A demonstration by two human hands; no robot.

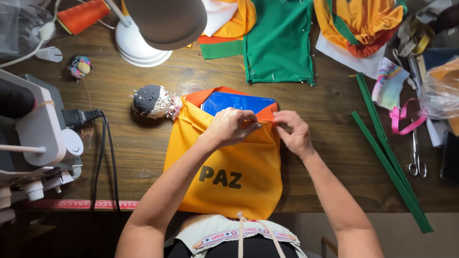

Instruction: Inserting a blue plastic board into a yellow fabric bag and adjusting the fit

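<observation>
Now both hands, left hand point(230, 126) and right hand point(292, 131), pinch orange bag point(229, 162) top hem; fingers closed; cloth likely soft, light, best gripped at edges.

Home sewing workroom: wooden bench point(143, 153), sewing machine point(33, 138), thread cone point(83, 14), pincushion point(153, 101), scissors point(417, 157), cut fabric pieces point(279, 43).
</observation>
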